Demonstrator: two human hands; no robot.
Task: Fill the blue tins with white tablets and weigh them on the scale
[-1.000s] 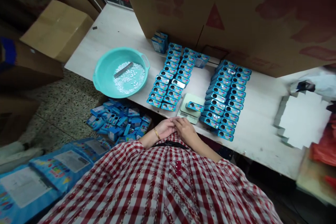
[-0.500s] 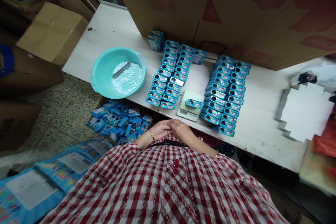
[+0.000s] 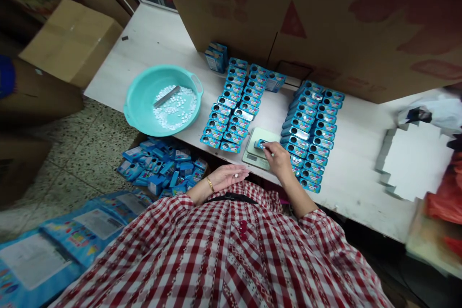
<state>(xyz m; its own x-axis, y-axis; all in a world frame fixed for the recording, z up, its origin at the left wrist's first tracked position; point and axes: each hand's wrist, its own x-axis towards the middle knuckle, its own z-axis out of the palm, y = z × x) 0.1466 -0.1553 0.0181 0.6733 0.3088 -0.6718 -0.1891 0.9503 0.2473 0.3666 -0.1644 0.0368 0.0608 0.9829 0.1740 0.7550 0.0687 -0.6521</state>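
My left hand (image 3: 228,176) is palm up with its fingers stretched out, just off the table's front edge. A small white tablet (image 3: 236,175) lies on it. My right hand (image 3: 277,158) reaches over the pale kitchen scale (image 3: 254,158), thumb and fingers pinched together. Its fingertips are at the round hole in a small blue box (image 3: 258,144) on the scale. Something white shows by the fingertips, too small to make out. Rows of similar blue boxes (image 3: 234,125) stand left of the scale, and more boxes (image 3: 317,151) stand right of it.
A turquoise basin (image 3: 139,101) with white tablets and a grey metal bar (image 3: 166,96) stands on the left of the table. Loose blue boxes (image 3: 155,166) fill a carton below. A large cardboard box (image 3: 245,9) borders the back. White cut card (image 3: 415,159) lies at the right.
My hands were together at the table edge and have parted. The right has moved up and right to the box on the scale; the left has opened, showing a white tablet.
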